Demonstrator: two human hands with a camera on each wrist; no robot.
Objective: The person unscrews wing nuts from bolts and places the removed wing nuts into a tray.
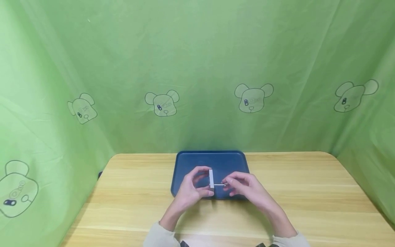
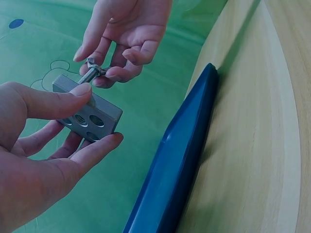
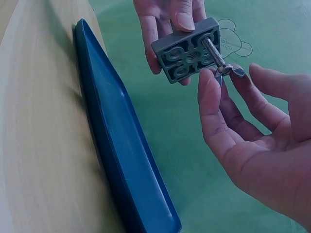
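Observation:
My left hand (image 1: 189,188) holds a small grey rectangular block (image 1: 211,178) by its edges, thumb on one side and fingertips on the other. Several round holes mark the face seen in the left wrist view; the opposite face has a recessed pattern in the right wrist view. A metal wing bolt (image 3: 214,52) sticks out from a hole near one corner of that patterned face, its threaded shank largely exposed. Around its winged head curl the fingertips of my right hand (image 1: 248,187), with the thumb close beside a wing. Both hands are raised above a blue tray.
The blue tray (image 1: 200,158) lies on the light wooden table (image 1: 135,192), beneath and beyond the hands. A green curtain (image 1: 203,51) printed with bear faces surrounds the table at the back and both sides.

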